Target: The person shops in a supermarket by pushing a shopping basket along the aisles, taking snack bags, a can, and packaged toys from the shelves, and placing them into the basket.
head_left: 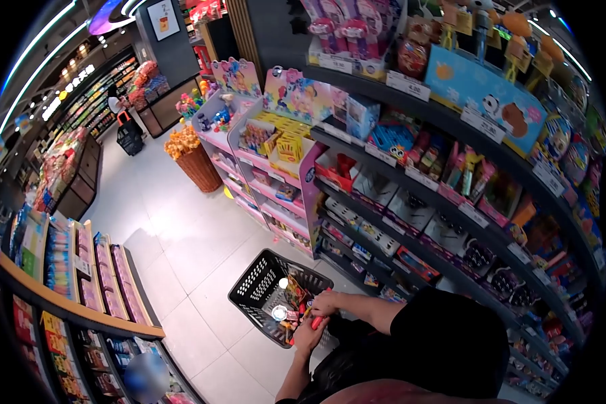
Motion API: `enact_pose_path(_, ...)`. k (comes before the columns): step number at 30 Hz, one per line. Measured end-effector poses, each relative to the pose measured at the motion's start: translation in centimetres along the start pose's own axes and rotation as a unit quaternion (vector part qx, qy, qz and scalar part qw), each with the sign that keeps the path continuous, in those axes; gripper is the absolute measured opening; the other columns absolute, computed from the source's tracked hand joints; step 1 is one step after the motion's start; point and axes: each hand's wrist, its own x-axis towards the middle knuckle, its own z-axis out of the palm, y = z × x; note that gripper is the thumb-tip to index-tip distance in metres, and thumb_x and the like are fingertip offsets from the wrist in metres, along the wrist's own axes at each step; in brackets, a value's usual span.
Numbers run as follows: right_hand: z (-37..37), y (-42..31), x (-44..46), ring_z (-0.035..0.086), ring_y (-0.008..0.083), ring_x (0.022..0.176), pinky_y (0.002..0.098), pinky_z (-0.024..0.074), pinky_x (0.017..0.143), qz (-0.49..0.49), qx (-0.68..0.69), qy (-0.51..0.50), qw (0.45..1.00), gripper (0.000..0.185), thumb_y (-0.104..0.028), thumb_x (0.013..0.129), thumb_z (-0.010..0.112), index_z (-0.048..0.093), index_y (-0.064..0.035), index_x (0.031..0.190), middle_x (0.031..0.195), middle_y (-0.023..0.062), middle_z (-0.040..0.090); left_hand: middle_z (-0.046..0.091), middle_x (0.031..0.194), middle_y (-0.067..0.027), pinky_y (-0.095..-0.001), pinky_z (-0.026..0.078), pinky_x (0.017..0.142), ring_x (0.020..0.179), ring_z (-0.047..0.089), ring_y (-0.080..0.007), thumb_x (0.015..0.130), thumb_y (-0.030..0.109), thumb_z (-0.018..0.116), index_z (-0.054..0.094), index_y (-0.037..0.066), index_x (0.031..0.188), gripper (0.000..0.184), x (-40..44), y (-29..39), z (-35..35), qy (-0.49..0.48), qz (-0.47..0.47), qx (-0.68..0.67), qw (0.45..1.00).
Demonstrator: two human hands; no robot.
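Note:
A black shopping basket (252, 279) with slotted sides is just ahead of me, low over the tiled floor. Several small packaged goods lie inside, among them two white round-topped containers (279, 312). Both of my hands are closed at its near side, above the goods. My left hand (308, 334) grips a red handle (317, 322), its fingers wrapped round it. Close beside it, my right hand (325, 303) is closed on the same handle. The fingers' undersides and part of the handle are hidden.
Dark shelves (444, 182) of toys and sweets curve along my right. A pink display stand (296, 209) and a wicker basket (196, 168) stand ahead. Low shelves (81, 310) border the left. Farther off, a person (114, 104) is by a black trolley (129, 140).

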Motion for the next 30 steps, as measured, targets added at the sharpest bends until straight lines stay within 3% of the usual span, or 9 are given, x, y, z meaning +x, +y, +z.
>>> enact_pose_path(1, -0.8, 0.1, 1.1, 0.068, 0.0387, 0.088, 0.0493, 0.0526, 0.082, -0.002, 0.002, -0.001, 1.000, 0.045, -0.042, 0.091, 0.046, 0.074, -0.0064, 0.092, 0.094, 0.0195, 0.071, 0.070, 0.096, -0.0214, -0.0476, 0.054, 0.075, 0.087, 0.069, -0.0392, 0.078, 0.071, 0.062, 0.067, 0.007, 0.112, 0.072, 0.8, 0.0, -1.0, 0.000, -0.028, 0.029, 0.999)
enact_pose_path(4, -2.4, 0.7, 4.1, 0.068, 0.0393, 0.083, 0.0500, 0.0532, 0.078, -0.023, 0.018, 0.027, 0.999, 0.045, -0.043, 0.090, 0.048, 0.073, -0.0053, 0.091, 0.089, 0.0198, 0.071, 0.070, 0.090, -0.0213, -0.0489, 0.055, 0.073, 0.085, 0.069, -0.0394, 0.076, 0.067, 0.067, 0.067, 0.006, 0.111, 0.071, 4.0, -2.1, -1.8, 0.004, -0.022, 0.044, 0.999)
enact_pose_path(5, -3.1, 0.6, 5.1, 0.068, 0.0398, 0.082, 0.0506, 0.0532, 0.076, -0.024, 0.023, 0.027, 0.999, 0.046, -0.044, 0.090, 0.048, 0.073, -0.0055, 0.091, 0.087, 0.0201, 0.071, 0.070, 0.086, -0.0211, -0.0494, 0.055, 0.073, 0.082, 0.069, -0.0401, 0.077, 0.057, 0.069, 0.067, 0.006, 0.111, 0.062, 4.9, -2.7, -2.5, -0.007, -0.026, 0.048, 0.998)
enact_pose_path(11, -6.2, 1.2, 9.2, 0.068, 0.0409, 0.078, 0.0512, 0.0534, 0.072, -0.051, 0.066, 0.062, 0.995, 0.046, -0.047, 0.089, 0.049, 0.073, -0.0071, 0.089, 0.080, 0.0213, 0.069, 0.070, 0.084, -0.0203, -0.0491, 0.055, 0.075, 0.082, 0.069, -0.0403, 0.077, 0.038, 0.066, 0.073, 0.012, 0.098, 0.034, 9.4, -6.7, -3.7, 0.007, -0.119, 0.107, 0.987)
enact_pose_path(19, -8.4, 2.5, 13.6, 0.069, 0.0381, 0.076, 0.0493, 0.0537, 0.069, -0.092, 0.101, 0.064, 0.989, 0.044, -0.040, 0.085, 0.054, 0.068, 0.0012, 0.081, 0.082, 0.0215, 0.069, 0.070, 0.082, -0.0208, -0.0489, 0.055, 0.076, 0.081, 0.068, -0.0402, 0.077, 0.035, 0.067, 0.075, 0.009, 0.091, 0.031, 12.5, -6.0, -7.2, 0.020, -0.142, 0.102, 0.984)
enact_pose_path(25, -10.0, 2.9, 16.4, 0.068, 0.0373, 0.076, 0.0479, 0.0542, 0.068, -0.095, 0.109, 0.071, 0.987, 0.041, -0.038, 0.084, 0.055, 0.068, 0.0003, 0.081, 0.080, 0.0206, 0.068, 0.070, 0.080, -0.0205, -0.0480, 0.055, 0.074, 0.080, 0.068, -0.0405, 0.073, 0.039, 0.072, 0.074, 0.008, 0.092, 0.036, 14.7, -7.7, -8.5, 0.017, -0.135, 0.072, 0.988)
enact_pose_path(30, -11.2, 3.4, 20.1, 0.068, 0.0382, 0.075, 0.0478, 0.0546, 0.071, -0.098, 0.090, 0.079, 0.988, 0.042, -0.041, 0.083, 0.054, 0.071, -0.0029, 0.077, 0.077, 0.0206, 0.069, 0.068, 0.075, -0.0221, -0.0477, 0.053, 0.071, 0.077, 0.067, -0.0410, 0.072, 0.037, 0.074, 0.072, 0.004, 0.083, 0.035, 16.5, -9.0, -10.6, 0.023, -0.108, 0.014, 0.994)
